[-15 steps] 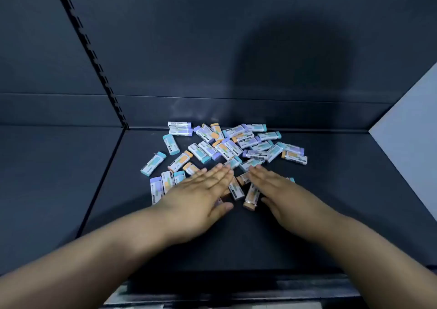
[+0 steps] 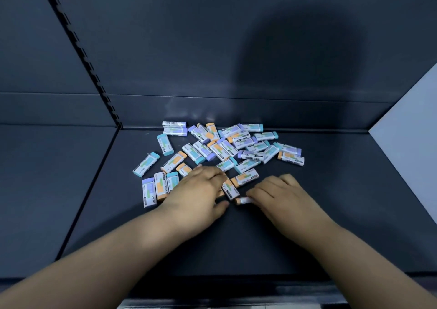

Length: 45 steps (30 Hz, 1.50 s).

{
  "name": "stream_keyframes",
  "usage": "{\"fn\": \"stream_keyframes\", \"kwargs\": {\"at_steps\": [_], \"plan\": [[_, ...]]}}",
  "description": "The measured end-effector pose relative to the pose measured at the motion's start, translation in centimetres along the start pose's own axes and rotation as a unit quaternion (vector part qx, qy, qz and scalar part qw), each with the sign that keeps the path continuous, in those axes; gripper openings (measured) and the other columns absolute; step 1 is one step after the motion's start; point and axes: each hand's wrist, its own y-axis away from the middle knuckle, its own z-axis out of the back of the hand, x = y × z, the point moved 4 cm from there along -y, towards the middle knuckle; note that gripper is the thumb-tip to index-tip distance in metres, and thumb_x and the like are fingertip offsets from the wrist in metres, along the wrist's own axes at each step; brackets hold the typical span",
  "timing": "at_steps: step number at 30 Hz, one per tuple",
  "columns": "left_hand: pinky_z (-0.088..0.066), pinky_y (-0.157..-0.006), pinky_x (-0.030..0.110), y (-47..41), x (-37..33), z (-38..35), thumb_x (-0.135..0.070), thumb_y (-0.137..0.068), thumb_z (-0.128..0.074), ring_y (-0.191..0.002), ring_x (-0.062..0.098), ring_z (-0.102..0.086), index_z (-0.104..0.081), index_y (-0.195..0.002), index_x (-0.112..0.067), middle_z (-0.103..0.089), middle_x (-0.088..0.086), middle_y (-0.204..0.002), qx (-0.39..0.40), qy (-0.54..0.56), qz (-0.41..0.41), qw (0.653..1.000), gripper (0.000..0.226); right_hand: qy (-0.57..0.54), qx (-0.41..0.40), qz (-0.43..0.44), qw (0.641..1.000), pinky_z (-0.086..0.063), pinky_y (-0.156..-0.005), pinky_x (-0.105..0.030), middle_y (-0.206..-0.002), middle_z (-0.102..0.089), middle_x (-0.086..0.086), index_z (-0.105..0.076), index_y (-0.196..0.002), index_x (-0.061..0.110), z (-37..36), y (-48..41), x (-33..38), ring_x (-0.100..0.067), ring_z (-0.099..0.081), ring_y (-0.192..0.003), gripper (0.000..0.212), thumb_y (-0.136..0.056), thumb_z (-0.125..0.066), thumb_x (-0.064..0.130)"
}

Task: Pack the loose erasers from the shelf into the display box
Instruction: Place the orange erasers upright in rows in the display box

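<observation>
Several small erasers [image 2: 222, 148] in white sleeves with teal, purple or orange ends lie scattered on the dark shelf [image 2: 343, 190]. My left hand [image 2: 201, 193] lies over the near edge of the pile with its fingers curled down onto the erasers there; what it grips is hidden. My right hand [image 2: 281, 197] has its fingers curled and pinches one eraser [image 2: 244, 200] at the fingertips. Between the two hands lie an orange-ended eraser [image 2: 244, 177] and another eraser [image 2: 230, 189]. No display box is in view.
The shelf has a dark back wall [image 2: 236, 48] and a slotted upright [image 2: 78, 48] at the left. A neighbouring shelf bay [image 2: 47, 178] lies to the left, and a pale panel [image 2: 411, 131] stands at the right. The shelf's front edge [image 2: 236, 285] is near me.
Both hands lay flat with straight fingers on the pile; now their fingers have curled, and my right hand has drawn back slightly with one eraser pinched.
</observation>
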Motion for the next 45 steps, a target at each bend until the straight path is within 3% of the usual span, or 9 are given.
{"fn": "stream_keyframes", "kwargs": {"at_steps": [5,7,10,13,16,19,26,34,45], "plan": [[-0.009,-0.113,0.020,-0.1,-0.2,0.0,-0.039,-0.090,-0.051,-0.134,0.011,-0.026,-0.039,-0.139,-0.021,-0.034,-0.007,-0.144,0.000,0.005,-0.001,1.000,0.054,-0.199,-0.030,-0.171,0.965,-0.050,-0.075,-0.030,-0.088,-0.066,0.004,-0.064,-0.099,0.021,1.1,0.7,0.1,-0.016,-0.061,-0.082,0.019,-0.092,-0.049,0.029],[-0.008,-0.113,0.019,0.0,-0.5,0.1,-0.039,-0.090,-0.050,-0.134,0.010,-0.027,-0.040,-0.138,-0.022,-0.035,-0.008,-0.144,0.002,0.002,-0.009,1.000,0.052,-0.292,-0.005,-0.247,0.924,-0.047,-0.077,-0.016,-0.090,-0.065,0.010,-0.062,-0.104,0.023,1.1,1.0,0.1,-0.006,-0.059,-0.083,0.015,-0.091,-0.054,0.026],[-0.006,-0.111,0.017,0.0,-0.9,0.2,-0.039,-0.090,-0.053,-0.132,0.010,-0.030,-0.044,-0.135,-0.021,-0.039,-0.008,-0.141,0.002,0.009,-0.018,1.000,0.050,-0.325,0.014,-0.292,0.899,-0.039,-0.066,0.001,-0.077,-0.059,0.021,-0.061,-0.103,0.024,0.6,1.3,0.1,0.008,-0.055,-0.072,0.015,-0.088,-0.059,0.023],[-0.014,-0.110,0.019,-0.3,-1.2,0.2,-0.044,-0.086,-0.057,-0.132,0.012,-0.030,-0.042,-0.136,-0.022,-0.038,-0.008,-0.142,-0.002,0.011,-0.008,1.000,0.057,-0.310,0.022,-0.313,0.897,-0.044,-0.066,-0.006,-0.075,-0.058,0.017,-0.060,-0.097,0.023,0.6,1.2,0.0,0.003,-0.056,-0.072,0.011,-0.087,-0.060,0.026],[-0.017,-0.109,0.021,-0.7,-1.4,-0.1,-0.045,-0.084,-0.060,-0.132,0.013,-0.027,-0.035,-0.139,-0.022,-0.037,-0.007,-0.142,0.004,-0.003,0.006,1.000,0.065,-0.234,0.055,-0.300,0.923,-0.050,-0.073,-0.027,-0.085,-0.063,0.010,-0.057,-0.095,0.027,1.0,1.0,-0.1,-0.009,-0.059,-0.082,0.009,-0.089,-0.055,0.033],[-0.019,-0.107,0.020,-1.0,-1.5,-0.3,-0.038,-0.083,-0.062,-0.129,0.013,-0.028,-0.035,-0.139,-0.022,-0.040,-0.005,-0.139,0.014,0.007,0.010,1.000,0.064,-0.235,0.048,-0.247,0.939,-0.048,-0.078,-0.026,-0.093,-0.058,0.016,-0.058,-0.101,0.032,1.6,0.7,-0.5,-0.003,-0.055,-0.087,0.014,-0.088,-0.055,0.033],[-0.022,-0.108,0.021,-1.3,-1.3,-0.3,-0.039,-0.075,-0.071,-0.130,0.015,-0.026,-0.031,-0.142,-0.021,-0.036,-0.003,-0.140,0.079,0.016,0.025,0.996,0.079,-0.221,0.191,-0.104,0.951,-0.026,-0.108,-0.021,-0.135,-0.027,0.018,-0.026,-0.141,0.034,1.1,-0.1,-1.0,-0.002,-0.023,-0.126,0.081,-0.074,-0.070,0.042],[-0.028,-0.097,0.017,-0.6,-1.6,0.2,-0.034,-0.069,-0.074,-0.117,0.010,-0.034,-0.045,-0.125,-0.031,-0.045,-0.009,-0.122,0.038,0.066,0.039,0.996,0.063,-0.275,0.153,-0.116,0.942,-0.037,-0.098,-0.023,-0.117,-0.040,0.022,-0.045,-0.111,0.039,0.7,-0.7,-1.2,0.001,-0.034,-0.111,0.056,-0.064,-0.075,0.048],[-0.030,-0.093,0.006,5.3,3.5,4.3,-0.028,-0.058,-0.081,-0.105,0.002,-0.042,-0.056,-0.119,-0.030,-0.043,-0.019,-0.106,-0.093,0.162,0.026,0.982,0.066,-0.364,0.035,-0.141,0.920,-0.030,-0.078,0.000,-0.103,-0.044,0.026,-0.044,-0.103,0.043,1.7,-5.4,5.4,0.011,-0.041,-0.096,0.057,-0.061,-0.081,0.035]]}}
